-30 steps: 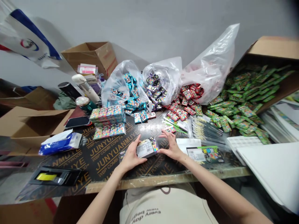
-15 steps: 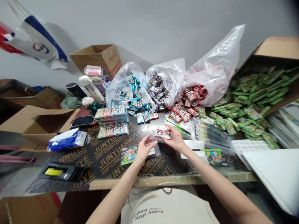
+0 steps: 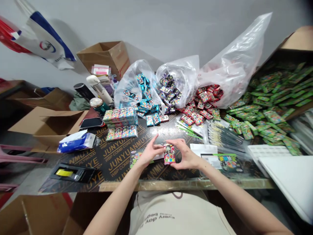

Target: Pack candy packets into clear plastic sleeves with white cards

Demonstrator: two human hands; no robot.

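My right hand [image 3: 186,155] grips a small red printed box [image 3: 169,154] between thumb and fingers, above the dark tabletop. The box stands on end, its printed face toward me; whether another lies behind it is hidden. At its left edge is my left hand [image 3: 152,152], fingers apart, one digit reaching the box. Under my left hand lies a green printed packet [image 3: 135,158], partly covered. Beyond my hands, loose red boxes [image 3: 197,118] spill from a clear bag. Blue boxes [image 3: 153,119] and purple-black boxes [image 3: 168,91] lie to their left.
Stacked box sets [image 3: 121,132] stand at left, near a phone [image 3: 91,122] and a blue packet [image 3: 77,142]. Green packs [image 3: 266,119] pour from a carton at right. Dark slim packets [image 3: 225,135] and white trays [image 3: 286,176] lie nearer. The wooden edge [image 3: 156,186] runs before me.
The red box has turned from lying sideways to upright and come slightly nearer to me. My left hand has moved in to its edge. The whole view has shifted a little.
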